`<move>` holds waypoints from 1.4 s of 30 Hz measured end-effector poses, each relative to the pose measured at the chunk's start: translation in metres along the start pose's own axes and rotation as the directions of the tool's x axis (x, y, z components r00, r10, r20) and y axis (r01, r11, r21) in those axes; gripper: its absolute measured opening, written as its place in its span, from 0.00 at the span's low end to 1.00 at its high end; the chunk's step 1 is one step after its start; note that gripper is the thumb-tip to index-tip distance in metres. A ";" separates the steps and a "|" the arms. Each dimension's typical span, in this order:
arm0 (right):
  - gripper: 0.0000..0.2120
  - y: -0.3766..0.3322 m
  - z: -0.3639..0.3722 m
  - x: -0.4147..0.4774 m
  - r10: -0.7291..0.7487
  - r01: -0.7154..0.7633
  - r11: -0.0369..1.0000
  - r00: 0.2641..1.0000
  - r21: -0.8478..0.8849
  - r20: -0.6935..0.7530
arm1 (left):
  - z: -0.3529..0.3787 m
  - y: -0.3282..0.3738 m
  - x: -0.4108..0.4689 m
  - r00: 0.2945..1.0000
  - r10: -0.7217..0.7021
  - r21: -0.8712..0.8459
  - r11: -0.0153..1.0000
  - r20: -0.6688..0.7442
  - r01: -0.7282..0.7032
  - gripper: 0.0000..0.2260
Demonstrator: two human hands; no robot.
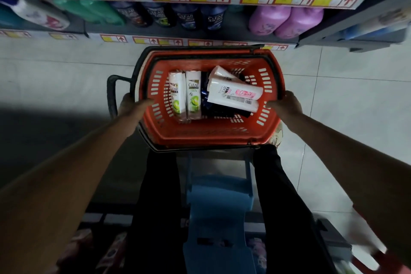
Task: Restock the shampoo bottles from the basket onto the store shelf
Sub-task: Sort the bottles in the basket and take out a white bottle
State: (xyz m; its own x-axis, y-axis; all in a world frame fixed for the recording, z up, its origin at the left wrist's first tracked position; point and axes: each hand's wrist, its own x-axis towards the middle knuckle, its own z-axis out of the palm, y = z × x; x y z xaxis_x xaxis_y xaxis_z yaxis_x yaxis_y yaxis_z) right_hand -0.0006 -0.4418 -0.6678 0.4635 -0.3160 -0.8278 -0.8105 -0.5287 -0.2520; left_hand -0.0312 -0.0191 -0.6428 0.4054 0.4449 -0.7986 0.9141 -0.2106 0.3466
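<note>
The person is gripping an orange basket (211,133) by its two short ends: the left hand (135,104) is wrapping over the left rim with the thumb hooking inside, and the right hand (285,104) is clasping the right rim the same way. Whether the basket is resting on the dark trolley frame (112,93) below it or being carried cannot be told.

Inside, two white shampoo bottles with green labels (185,95) are lying side by side at the left. Two white bottles with pink labels (234,93) are lying slanted across dark bottles (206,100) at the right. The store shelf (189,32) is running along the far side, already holding a row of dark shampoo bottles (178,15), with green bottles (91,10) to their left and purple jugs (287,20) to their right.

No bottle is being held yet, so restocking is judged to be only beginning. The bottles are looking like rigid, glossy plastic, probably full and moderately heavy, and likely slick in the palm. A firm wrap around the flat middle of the body is seeming safer than a pinch at the cap. The slanted top bottles are probably the easiest to lift first, since removing those beneath could send them sliding.
</note>
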 end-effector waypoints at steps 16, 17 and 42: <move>0.42 -0.026 0.069 -0.069 -0.486 0.571 0.723 0.821 -0.389 0.301 | 0.071 -0.007 -0.053 0.811 0.466 0.753 0.373 0.354 -0.543 0.46; 0.44 -0.025 0.076 -0.064 -0.515 0.601 0.685 0.799 -0.412 0.310 | 0.078 -0.012 -0.049 0.796 0.486 0.763 0.336 0.362 -0.552 0.45; 0.45 -0.008 0.105 0.076 -0.822 0.578 0.022 0.474 -0.816 0.314 | 0.155 -0.007 0.082 0.421 0.825 0.761 -0.014 0.375 -0.649 0.38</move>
State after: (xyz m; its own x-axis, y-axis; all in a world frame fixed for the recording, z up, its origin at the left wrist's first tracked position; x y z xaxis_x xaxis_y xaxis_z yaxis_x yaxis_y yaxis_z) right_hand 0.0037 -0.3791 -0.7811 0.7738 0.5326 -0.3429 0.5424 -0.8367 -0.0755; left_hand -0.0067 -0.1159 -0.7865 0.9201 -0.3131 -0.2352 -0.2870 -0.9478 0.1390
